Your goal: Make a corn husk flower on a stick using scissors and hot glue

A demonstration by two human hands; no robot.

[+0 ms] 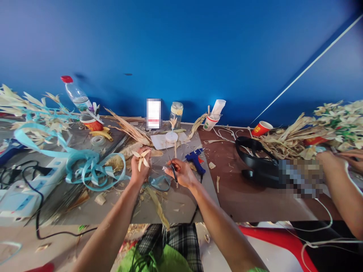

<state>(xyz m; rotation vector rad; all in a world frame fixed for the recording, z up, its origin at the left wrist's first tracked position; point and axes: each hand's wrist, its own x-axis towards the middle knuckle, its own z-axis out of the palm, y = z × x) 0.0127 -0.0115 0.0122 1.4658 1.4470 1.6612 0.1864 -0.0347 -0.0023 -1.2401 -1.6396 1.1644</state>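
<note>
My left hand (139, 170) is closed on a pale husk flower (141, 158) with several pointed petals facing up. My right hand (181, 173) is closed around a slim black tool (174, 172) with a thin pointed tip; its exact kind I cannot make out. Something small and whitish shows at the right fingertips. Between and below the hands lie a loop of blue ribbon (159, 183) and a dry husk strip (157, 207). Just beyond the right hand rests a blue glue gun (195, 159). Another husk flower (173, 123) stands on a round white base (171, 136) further back.
Coiled blue ribbon (87, 170) and a white power strip (31, 189) lie at left. At the back stand a red-capped bottle (76, 94), a blurred-out screen (153, 113) and a jar (177, 111). On the right are a black headband-like object (255, 162) and another person's arm (340, 181).
</note>
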